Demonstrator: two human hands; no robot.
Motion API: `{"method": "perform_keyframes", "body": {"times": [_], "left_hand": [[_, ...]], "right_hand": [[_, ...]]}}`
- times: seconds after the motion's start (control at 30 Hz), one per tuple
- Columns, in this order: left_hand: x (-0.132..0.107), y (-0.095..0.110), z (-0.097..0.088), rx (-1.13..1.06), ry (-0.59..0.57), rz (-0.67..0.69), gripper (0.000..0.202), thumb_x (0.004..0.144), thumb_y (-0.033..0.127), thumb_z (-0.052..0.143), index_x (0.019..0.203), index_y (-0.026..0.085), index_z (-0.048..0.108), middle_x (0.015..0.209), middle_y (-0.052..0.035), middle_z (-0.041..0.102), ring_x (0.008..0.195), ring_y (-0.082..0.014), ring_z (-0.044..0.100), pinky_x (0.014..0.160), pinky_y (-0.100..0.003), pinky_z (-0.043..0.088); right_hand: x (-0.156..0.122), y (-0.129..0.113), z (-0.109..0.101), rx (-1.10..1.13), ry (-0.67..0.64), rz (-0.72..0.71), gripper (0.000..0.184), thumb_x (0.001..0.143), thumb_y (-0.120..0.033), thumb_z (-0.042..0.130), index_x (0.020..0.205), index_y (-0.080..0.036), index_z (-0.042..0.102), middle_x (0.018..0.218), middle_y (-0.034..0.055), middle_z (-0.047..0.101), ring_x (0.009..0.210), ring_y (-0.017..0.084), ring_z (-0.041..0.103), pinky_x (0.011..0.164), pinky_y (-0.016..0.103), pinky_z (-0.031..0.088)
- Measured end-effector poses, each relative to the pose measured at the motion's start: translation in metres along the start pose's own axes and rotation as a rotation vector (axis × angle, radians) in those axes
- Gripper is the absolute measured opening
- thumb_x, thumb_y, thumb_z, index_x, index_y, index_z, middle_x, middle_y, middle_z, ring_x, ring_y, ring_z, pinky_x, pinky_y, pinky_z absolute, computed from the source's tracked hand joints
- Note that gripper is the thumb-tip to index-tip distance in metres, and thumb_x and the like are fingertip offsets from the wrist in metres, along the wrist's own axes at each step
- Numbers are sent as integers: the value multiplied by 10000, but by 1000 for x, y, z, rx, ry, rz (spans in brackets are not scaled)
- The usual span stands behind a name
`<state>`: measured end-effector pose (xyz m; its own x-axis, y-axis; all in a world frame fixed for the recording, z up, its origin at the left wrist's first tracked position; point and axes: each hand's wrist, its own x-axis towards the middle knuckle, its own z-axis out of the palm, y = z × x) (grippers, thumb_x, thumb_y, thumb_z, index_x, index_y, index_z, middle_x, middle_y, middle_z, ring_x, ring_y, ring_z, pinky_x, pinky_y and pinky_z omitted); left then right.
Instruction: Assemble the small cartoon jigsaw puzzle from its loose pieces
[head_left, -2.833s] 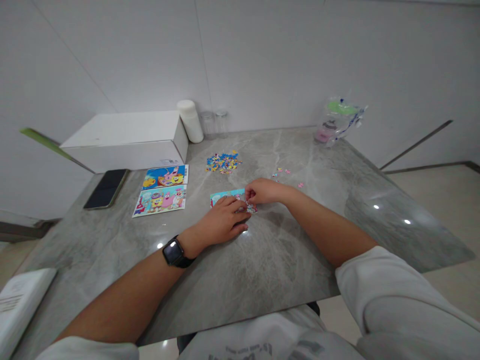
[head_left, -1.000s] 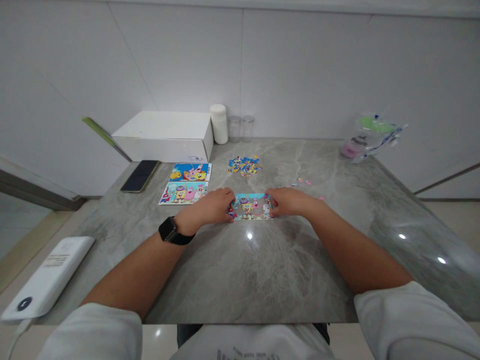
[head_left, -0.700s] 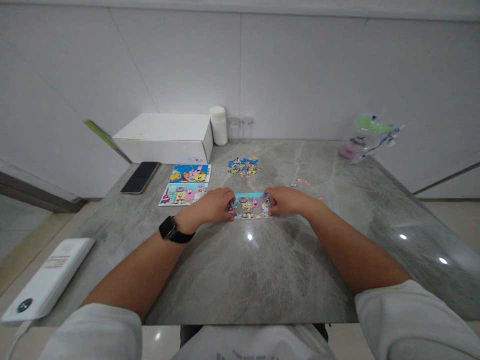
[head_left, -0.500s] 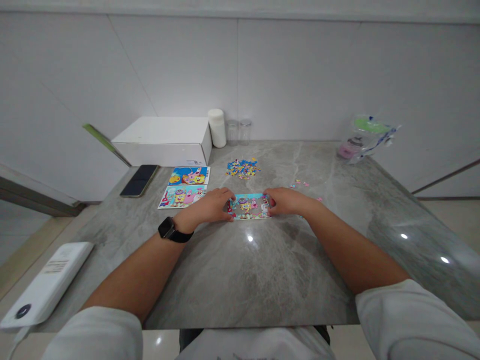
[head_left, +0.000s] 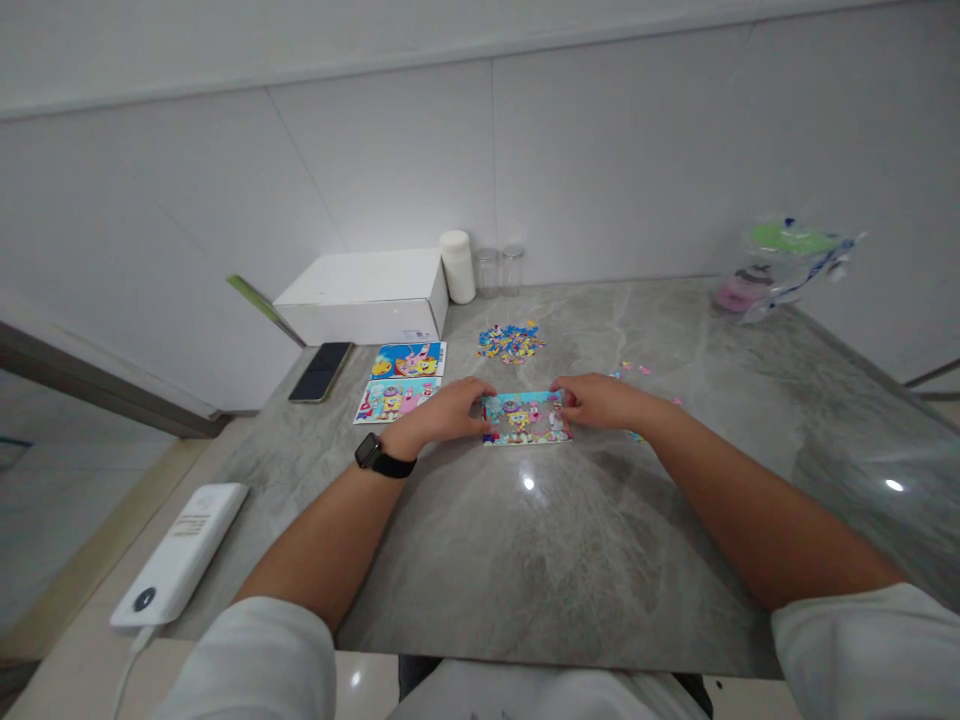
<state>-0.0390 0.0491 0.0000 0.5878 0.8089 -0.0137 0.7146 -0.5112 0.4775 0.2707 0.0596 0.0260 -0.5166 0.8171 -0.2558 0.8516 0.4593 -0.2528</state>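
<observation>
At both ends of the partly filled puzzle (head_left: 517, 420), which lies on the grey marbled table (head_left: 555, 570), the left hand (head_left: 456, 410) and the right hand (head_left: 604, 402) are clamped, thumb and fingers spread only as wide as the puzzle's side. Far to the puzzle's left, the print on the white power bank (head_left: 180, 555) is too small for reading. Behind the puzzle lie loose pieces (head_left: 511, 343), then rises a pale panelled wall (head_left: 615, 180).

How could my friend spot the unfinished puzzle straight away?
Find the grey table. Near its middle, look between the left hand and right hand. That's the unfinished puzzle: grey gaps show inside it, unlike the printed pictures farther left.
</observation>
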Motion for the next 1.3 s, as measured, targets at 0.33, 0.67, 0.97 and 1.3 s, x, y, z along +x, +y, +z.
{"method": "perform_keyframes", "body": {"times": [0.33, 0.67, 0.97, 1.3], "left_hand": [[16, -16, 21, -330, 407, -135, 334, 971, 453, 587, 1134, 198, 727, 1061, -64, 754, 845, -187, 657, 791, -340, 543], [15, -3, 31, -231, 442, -49, 328, 1002, 449, 548, 1101, 211, 750, 1041, -59, 758, 838, -193, 661, 768, -328, 523], [15, -5, 31, -207, 443, -52, 350, 998, 463, 542, 1099, 204, 754, 1000, -55, 753, 810, -192, 646, 747, -321, 508], [16, -9, 33, -201, 426, -63, 361, 999, 476, 540, 1106, 207, 756, 1017, -58, 756, 804, -193, 641, 753, -322, 513]], "right_hand": [[-29, 53, -59, 191, 524, 155, 305, 974, -240, 560, 1206, -215, 756, 969, 59, 797, 805, 184, 688, 794, 300, 487], [-79, 115, -87, 28, 401, 430, 258, 954, -348, 669, 1133, -204, 786, 1084, 104, 794, 931, 230, 707, 809, 315, 508], [-63, 129, -62, 141, -111, 704, 372, 856, -182, 793, 1226, -166, 758, 1178, 150, 782, 839, 217, 749, 727, 306, 563], [-43, 135, -38, 47, -257, 705, 443, 761, -510, 906, 996, -146, 812, 925, 139, 772, 902, 277, 732, 828, 379, 568]]}}
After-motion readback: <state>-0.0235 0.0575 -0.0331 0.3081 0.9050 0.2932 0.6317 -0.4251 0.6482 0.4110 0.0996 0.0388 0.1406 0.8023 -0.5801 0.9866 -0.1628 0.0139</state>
